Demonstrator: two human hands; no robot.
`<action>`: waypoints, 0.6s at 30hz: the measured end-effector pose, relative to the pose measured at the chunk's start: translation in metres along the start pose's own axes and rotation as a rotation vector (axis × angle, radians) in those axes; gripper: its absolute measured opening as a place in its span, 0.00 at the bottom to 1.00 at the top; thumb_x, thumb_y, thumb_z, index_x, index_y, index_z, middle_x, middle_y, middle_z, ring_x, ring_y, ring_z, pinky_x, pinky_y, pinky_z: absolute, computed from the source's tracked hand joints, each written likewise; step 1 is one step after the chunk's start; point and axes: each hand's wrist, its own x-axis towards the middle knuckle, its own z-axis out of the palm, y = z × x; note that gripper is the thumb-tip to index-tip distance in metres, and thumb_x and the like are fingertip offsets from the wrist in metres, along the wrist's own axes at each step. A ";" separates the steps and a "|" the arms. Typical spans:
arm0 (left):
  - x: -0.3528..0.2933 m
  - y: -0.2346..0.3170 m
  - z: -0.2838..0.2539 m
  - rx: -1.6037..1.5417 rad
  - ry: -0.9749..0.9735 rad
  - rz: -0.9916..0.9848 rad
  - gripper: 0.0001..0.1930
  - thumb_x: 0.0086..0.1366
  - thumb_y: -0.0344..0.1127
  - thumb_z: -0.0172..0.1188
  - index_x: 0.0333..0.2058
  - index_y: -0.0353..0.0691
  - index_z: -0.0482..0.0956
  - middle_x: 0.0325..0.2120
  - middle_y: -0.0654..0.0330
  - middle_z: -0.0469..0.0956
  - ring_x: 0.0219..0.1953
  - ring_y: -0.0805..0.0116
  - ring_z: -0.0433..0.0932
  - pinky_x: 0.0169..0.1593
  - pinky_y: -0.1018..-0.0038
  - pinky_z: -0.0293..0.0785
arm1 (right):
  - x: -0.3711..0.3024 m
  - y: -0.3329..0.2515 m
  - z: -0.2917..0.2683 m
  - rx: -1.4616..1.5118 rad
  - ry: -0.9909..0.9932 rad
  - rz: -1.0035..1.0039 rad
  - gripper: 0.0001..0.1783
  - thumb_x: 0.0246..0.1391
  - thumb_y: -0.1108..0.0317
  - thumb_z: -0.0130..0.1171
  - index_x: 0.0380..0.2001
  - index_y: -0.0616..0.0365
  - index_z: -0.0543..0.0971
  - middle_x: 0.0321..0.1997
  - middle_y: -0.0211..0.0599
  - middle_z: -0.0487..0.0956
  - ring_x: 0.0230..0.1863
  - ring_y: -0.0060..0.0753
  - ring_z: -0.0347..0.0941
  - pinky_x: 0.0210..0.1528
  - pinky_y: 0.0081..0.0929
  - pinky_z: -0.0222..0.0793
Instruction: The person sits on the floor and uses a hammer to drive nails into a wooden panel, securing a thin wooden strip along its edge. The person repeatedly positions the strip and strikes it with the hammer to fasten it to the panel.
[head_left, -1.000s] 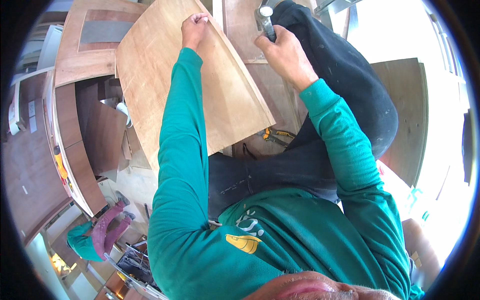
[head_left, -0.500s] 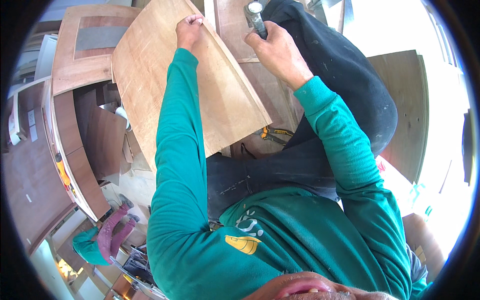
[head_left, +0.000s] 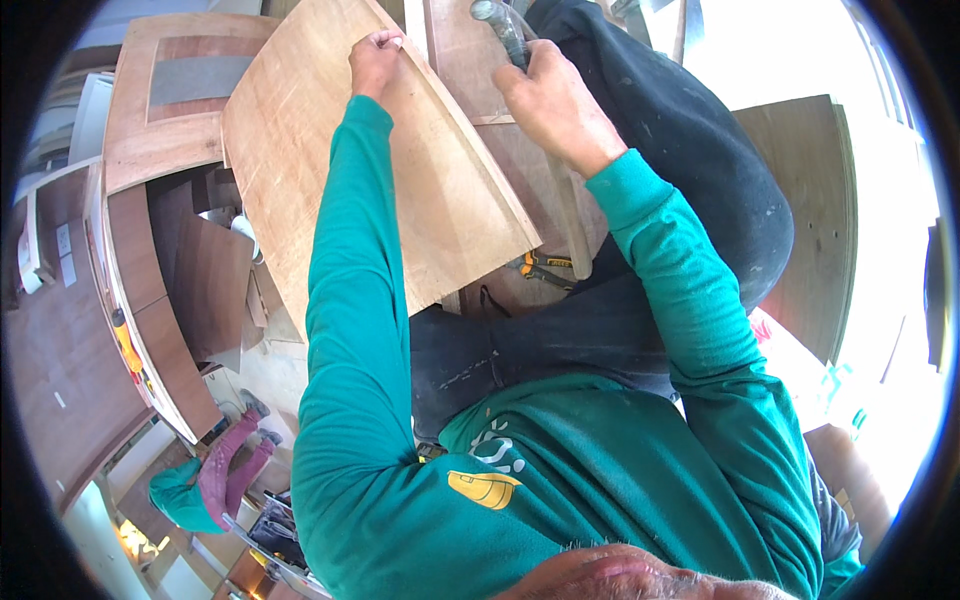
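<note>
Left hand (head_left: 375, 60): grip closed, fingers curled over the far edge of a light plywood panel (head_left: 350, 170), pinching it near the upper corner.
Right hand (head_left: 555, 100): grip wrapped fully shut round the dark handle of a tool (head_left: 500, 30); the tool's head runs out of view at the top edge, so its kind cannot be told.
Plywood panel: tilted, lying across darker boards left of the person's knee, its right edge just beside a narrow wooden strip (head_left: 570, 215).
Knee (head_left: 680, 130): dark trousers, raised under the right forearm.
Below the panel: a yellow-and-black tool (head_left: 545, 266) on the boards.
Lower left: a green and maroon cloth (head_left: 205, 480).
</note>
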 end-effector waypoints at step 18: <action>0.004 -0.022 0.011 -0.235 0.073 0.012 0.14 0.60 0.36 0.67 0.42 0.35 0.92 0.34 0.54 0.91 0.36 0.65 0.88 0.46 0.70 0.83 | 0.078 -0.016 0.043 -0.454 -0.071 -0.441 0.22 0.67 0.64 0.57 0.60 0.62 0.75 0.46 0.67 0.83 0.51 0.72 0.78 0.55 0.59 0.74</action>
